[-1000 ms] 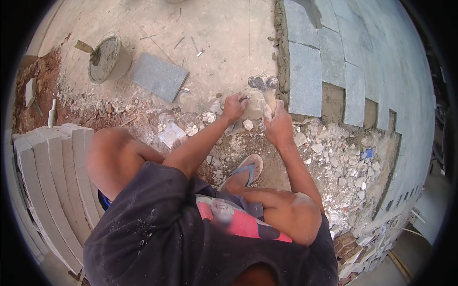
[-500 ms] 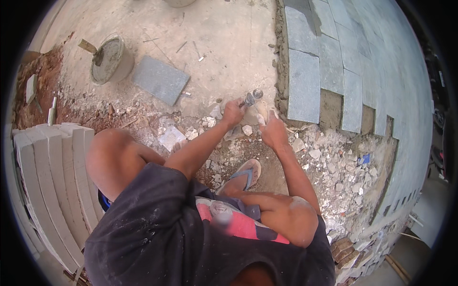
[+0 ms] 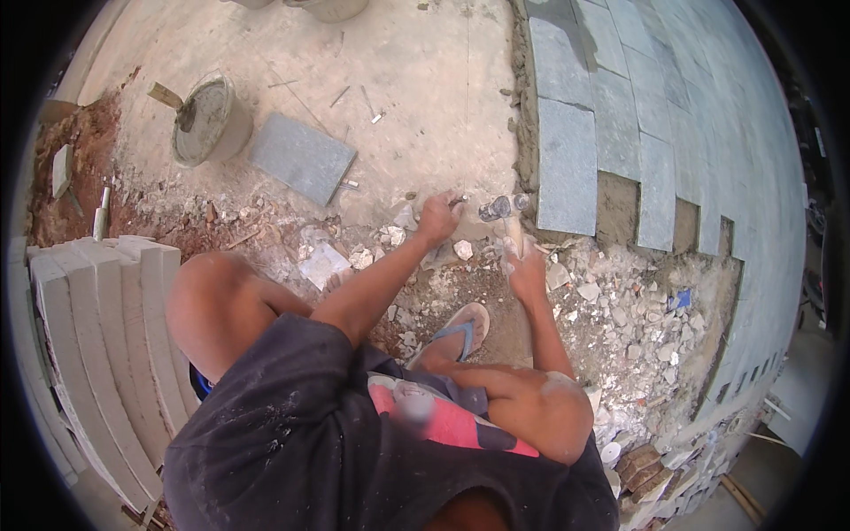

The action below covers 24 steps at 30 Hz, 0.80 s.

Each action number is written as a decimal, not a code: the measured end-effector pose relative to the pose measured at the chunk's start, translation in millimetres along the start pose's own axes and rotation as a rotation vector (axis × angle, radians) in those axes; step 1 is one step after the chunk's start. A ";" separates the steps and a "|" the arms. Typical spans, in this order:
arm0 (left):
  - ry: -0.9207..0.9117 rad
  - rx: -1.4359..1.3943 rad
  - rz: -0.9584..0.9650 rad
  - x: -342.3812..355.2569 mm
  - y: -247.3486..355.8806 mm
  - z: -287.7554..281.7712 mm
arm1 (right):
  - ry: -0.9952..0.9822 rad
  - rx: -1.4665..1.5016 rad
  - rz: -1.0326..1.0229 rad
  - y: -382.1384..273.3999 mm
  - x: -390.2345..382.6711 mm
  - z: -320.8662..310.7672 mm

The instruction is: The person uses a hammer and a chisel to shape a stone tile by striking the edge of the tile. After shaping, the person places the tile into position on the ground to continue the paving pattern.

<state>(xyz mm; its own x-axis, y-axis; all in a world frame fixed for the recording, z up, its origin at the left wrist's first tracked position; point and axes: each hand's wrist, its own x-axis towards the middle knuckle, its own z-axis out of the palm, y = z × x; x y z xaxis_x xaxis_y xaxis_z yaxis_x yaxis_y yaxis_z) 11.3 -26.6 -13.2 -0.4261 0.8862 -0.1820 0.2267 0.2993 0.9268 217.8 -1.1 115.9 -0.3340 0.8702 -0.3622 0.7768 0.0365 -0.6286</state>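
My right hand [image 3: 523, 268] is wrapped round the light wooden handle of a hammer [image 3: 503, 209]. The dark metal head lies beyond my fingers, close to the corner of the laid grey paving. To the left, my left hand [image 3: 438, 219] is closed low over the concrete floor [image 3: 416, 115]. A small dark tip shows at its fingertips; what it belongs to is too small to name. A gap separates the hammer head from this hand. Broken stone chips [image 3: 463, 250] lie just below both hands.
Grey paving slabs [image 3: 567, 168] with mortar edges cover the right side. A loose grey slab [image 3: 302, 157] and a bucket of mortar [image 3: 212, 124] with a tool in it are at the upper left. Pale slabs [image 3: 106, 310] stand stacked left. Rubble [image 3: 620, 310] spreads right of my sandalled foot.
My right hand has moved the hammer right and back, away from the left hand, and its head has turned. My left hand stays low in nearly the same spot.
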 end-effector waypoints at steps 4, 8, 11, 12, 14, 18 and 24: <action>0.005 0.070 0.037 1.5 -2.1 -6.5 | -0.029 0.013 0.049 30.3 -14.8 19.5; 0.016 0.011 0.069 -2.4 10.2 -8.8 | -0.022 -0.021 0.193 43.0 -34.2 31.7; 0.019 0.041 0.087 -1.3 10.0 -9.0 | 0.077 -0.094 0.124 77.1 -42.6 52.9; 0.019 0.061 0.094 -1.1 9.5 -8.2 | 0.046 -0.127 0.160 84.1 -45.3 58.4; 0.045 0.039 0.125 -2.3 7.3 -7.0 | -0.021 -0.193 0.230 88.3 -49.2 63.9; 0.032 0.060 0.178 -1.9 4.6 -7.1 | -0.021 -0.154 0.220 82.2 -59.9 66.6; 0.046 0.076 0.173 -3.7 9.5 -7.8 | -0.105 -0.276 0.070 125.5 -55.6 84.3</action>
<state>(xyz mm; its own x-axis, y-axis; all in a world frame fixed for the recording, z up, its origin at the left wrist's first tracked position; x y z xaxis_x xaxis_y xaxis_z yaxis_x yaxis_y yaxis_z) 8.2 -29.7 -1.2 -0.4146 0.9100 -0.0056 0.3650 0.1719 0.9150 288.8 -86.4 -0.9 -0.3161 0.8206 -0.4762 0.9111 0.1225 -0.3936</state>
